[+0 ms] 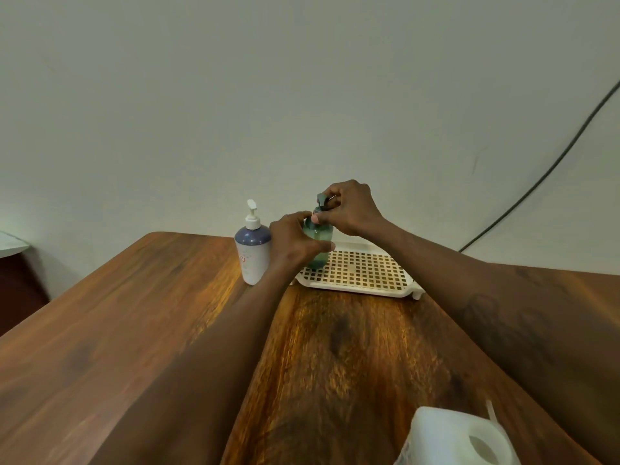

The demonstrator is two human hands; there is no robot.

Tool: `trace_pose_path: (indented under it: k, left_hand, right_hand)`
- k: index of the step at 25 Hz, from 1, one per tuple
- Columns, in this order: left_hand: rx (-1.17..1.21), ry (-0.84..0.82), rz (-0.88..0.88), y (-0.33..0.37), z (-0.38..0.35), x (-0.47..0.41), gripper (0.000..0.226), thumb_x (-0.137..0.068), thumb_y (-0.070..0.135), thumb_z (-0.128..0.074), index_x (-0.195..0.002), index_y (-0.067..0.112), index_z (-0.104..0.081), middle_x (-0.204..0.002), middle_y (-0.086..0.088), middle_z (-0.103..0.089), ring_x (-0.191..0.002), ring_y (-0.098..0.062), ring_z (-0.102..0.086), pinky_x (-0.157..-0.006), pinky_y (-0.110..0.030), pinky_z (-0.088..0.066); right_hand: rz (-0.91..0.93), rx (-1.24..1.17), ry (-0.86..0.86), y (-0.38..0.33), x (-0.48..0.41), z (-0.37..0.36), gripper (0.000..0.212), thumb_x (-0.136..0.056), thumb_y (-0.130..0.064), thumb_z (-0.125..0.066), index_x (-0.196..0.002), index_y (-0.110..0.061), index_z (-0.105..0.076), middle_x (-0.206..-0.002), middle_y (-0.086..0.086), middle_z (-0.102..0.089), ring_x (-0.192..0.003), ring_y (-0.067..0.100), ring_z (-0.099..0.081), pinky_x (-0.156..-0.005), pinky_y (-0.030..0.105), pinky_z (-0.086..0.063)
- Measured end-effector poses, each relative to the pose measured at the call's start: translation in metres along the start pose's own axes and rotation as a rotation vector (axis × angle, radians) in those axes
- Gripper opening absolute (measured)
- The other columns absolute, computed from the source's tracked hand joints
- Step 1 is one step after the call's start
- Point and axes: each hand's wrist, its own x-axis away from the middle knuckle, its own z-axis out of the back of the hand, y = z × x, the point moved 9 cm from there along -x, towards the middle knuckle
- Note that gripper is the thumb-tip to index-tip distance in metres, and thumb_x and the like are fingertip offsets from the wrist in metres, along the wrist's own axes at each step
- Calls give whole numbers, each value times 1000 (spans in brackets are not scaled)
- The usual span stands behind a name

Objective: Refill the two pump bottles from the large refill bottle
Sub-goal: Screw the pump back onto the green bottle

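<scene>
A green translucent pump bottle [320,241] stands at the left end of a white perforated tray [360,273] at the far side of the wooden table. My left hand [295,241] wraps around its body. My right hand [350,209] grips its grey-green pump head [321,198] and collar from above. Just left of them stands a white pump bottle [252,251] with a bluish top part and a white pump, untouched. The large white refill bottle [456,437] sits at the near right edge of the view, cut off by the frame.
The wooden table [167,330] stretches toward a pale wall. A dark cable [536,182] runs diagonally down the wall at the right. A dark piece of furniture with a light top [13,263] stands beyond the table's left edge.
</scene>
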Motion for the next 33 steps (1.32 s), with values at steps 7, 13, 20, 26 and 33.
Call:
trace_pose_path:
  k: [7, 13, 20, 26, 33]
  left_hand:
    - [-20, -37, 24, -10, -8, 1, 79, -59, 42, -97, -127, 16, -68, -118, -5, -73, -93, -15, -65, -74, -21, -55]
    - [-62, -53, 20, 6, 6, 18, 78, -76, 34, -89, -141, 7, -56, -131, -12, -67, -115, -27, -66, -86, -30, -53]
    - [-53, 469, -136, 21, 101, 71, 30, -78, 30, -89, -99, 14, -72, -90, -2, -69, -77, -13, -63, -66, -33, -58]
    - [-30, 311, 244, -28, 104, 63, 97, -67, 42, -93, -147, 20, -43, -145, -9, -51, -131, -27, -49, -102, -38, -47]
    - [-42, 271, 245, -37, 106, 68, 74, -66, 28, -93, -132, 16, -60, -124, -11, -70, -109, -26, -65, -84, -29, -48]
  right_hand:
    - [-56, -15, 12, 19, -1, -14, 42, -70, -25, -95, -106, -13, -77, -93, 0, -79, -79, 6, -73, -72, 14, -55]
    - [-93, -3, 21, 16, 12, -5, 38, -71, -23, -94, -104, -13, -77, -84, -2, -76, -77, 4, -71, -74, 15, -54]
    - [36, -10, -70, -15, 53, 11, 36, -73, -20, -92, -105, -13, -77, -87, -8, -73, -79, 0, -71, -79, 20, -61]
    - [61, -39, -88, -29, 68, 10, 36, -75, -17, -91, -107, -10, -76, -93, -1, -76, -83, 4, -72, -82, 25, -62]
    - [45, -44, -96, -32, 71, 13, 39, -75, -21, -91, -109, -9, -76, -98, 3, -77, -88, 11, -74, -86, 32, -63]
